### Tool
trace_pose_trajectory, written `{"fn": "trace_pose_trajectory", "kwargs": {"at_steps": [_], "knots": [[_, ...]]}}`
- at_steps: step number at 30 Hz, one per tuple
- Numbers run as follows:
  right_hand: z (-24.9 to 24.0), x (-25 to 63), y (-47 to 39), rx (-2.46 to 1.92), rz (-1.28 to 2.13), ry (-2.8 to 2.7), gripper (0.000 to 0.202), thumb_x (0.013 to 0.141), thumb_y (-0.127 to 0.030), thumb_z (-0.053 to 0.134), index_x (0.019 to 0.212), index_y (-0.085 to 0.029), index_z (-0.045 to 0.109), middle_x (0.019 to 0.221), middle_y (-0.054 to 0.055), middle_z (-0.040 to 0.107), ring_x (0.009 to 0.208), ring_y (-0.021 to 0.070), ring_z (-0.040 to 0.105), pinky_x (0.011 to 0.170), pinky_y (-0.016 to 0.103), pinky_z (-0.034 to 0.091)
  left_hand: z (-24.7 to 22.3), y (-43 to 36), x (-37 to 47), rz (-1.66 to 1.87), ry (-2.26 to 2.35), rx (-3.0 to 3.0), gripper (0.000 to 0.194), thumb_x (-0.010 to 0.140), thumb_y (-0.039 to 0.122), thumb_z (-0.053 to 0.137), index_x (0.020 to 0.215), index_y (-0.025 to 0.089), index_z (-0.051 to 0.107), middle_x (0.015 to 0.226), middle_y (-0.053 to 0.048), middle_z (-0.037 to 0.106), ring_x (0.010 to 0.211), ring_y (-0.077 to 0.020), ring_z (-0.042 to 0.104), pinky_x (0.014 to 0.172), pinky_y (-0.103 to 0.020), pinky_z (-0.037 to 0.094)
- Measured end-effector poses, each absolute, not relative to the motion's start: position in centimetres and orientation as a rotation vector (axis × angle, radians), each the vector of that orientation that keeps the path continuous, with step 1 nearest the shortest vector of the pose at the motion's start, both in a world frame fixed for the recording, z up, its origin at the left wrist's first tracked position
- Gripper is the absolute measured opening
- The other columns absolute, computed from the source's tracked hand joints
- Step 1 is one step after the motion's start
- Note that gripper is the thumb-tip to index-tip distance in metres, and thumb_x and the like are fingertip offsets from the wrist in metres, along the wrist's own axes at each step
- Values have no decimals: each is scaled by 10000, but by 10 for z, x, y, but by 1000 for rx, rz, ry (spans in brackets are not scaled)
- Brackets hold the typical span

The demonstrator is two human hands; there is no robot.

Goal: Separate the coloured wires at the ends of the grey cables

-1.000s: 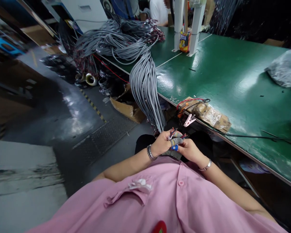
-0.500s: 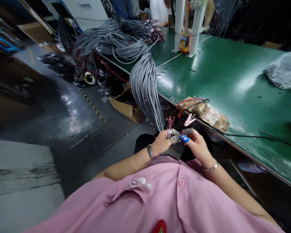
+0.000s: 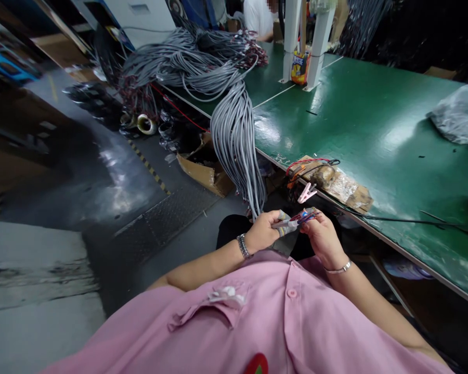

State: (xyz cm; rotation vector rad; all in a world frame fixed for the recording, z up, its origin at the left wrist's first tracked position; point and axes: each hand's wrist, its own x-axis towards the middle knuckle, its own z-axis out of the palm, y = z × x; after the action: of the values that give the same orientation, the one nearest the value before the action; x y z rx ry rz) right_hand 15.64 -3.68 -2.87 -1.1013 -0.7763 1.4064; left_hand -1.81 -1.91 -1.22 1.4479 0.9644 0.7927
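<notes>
My left hand [image 3: 267,229] is closed on a grey cable [image 3: 283,224] whose sheath ends in a pale section near the fingertips. Red and blue wires [image 3: 304,215] fan out from that end, and my right hand [image 3: 324,236] pinches them. Grey finger covers show on some fingers of both hands. Just beyond the hands, a pink clip [image 3: 307,193] sits at the table edge. A thick bundle of grey cables [image 3: 234,135] hangs over the edge to the left of my hands; its lower end drops behind my left hand.
On the green table [image 3: 359,119] lie a taped wooden block [image 3: 343,188] with wires, a clear plastic bag [image 3: 460,117] and a heap of grey cables [image 3: 187,57]. White posts [image 3: 315,47] rise at the back. Below left stands an open cardboard box [image 3: 203,169]. A person [image 3: 257,21] sits beyond.
The wire end, upright above my left hand before, now points right toward my right hand. My right fingers have come round onto the coloured wires. The view has shifted slightly.
</notes>
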Motion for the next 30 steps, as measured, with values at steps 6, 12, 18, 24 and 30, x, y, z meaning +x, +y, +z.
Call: {"fn": "trace_pose_trajectory", "kwargs": {"at_steps": [6,12,18,24,30], "knots": [[-23,156,-34,-1150,1339,-926,141,718,-283,733,797,-200,650,712,-5,614,628,131,531,562,250,418,-14,-20,-17,787,952,1503,180,747,227,698,900,136,677,791,-14,665,708,-123,588,665,-216,460],[-14,151,-35,-1237,1184,-1278,155,690,-247,752,685,-193,607,647,-10,591,597,134,499,561,264,406,-20,-16,-14,604,958,1617,98,720,156,652,806,127,690,720,-11,659,656,-123,576,609,-212,454],[-15,153,-31,-1162,1414,-998,241,727,-391,760,732,-190,626,658,-10,607,583,127,510,551,259,410,-15,-15,-14,627,916,1435,221,691,280,759,820,129,663,705,-23,669,639,-125,608,602,-220,484],[-22,155,-33,-1088,1498,-791,255,720,-388,781,728,-192,619,598,-50,513,524,89,414,548,249,398,-5,-14,-14,786,928,1099,327,699,411,766,681,126,607,583,-26,643,503,-101,567,531,-227,461],[-20,152,-35,-1079,1493,-794,265,716,-409,778,721,-201,614,598,-50,495,534,99,408,563,261,399,-5,-14,-11,945,938,907,284,696,365,767,679,128,612,585,-35,656,497,-114,586,500,-227,464]]}}
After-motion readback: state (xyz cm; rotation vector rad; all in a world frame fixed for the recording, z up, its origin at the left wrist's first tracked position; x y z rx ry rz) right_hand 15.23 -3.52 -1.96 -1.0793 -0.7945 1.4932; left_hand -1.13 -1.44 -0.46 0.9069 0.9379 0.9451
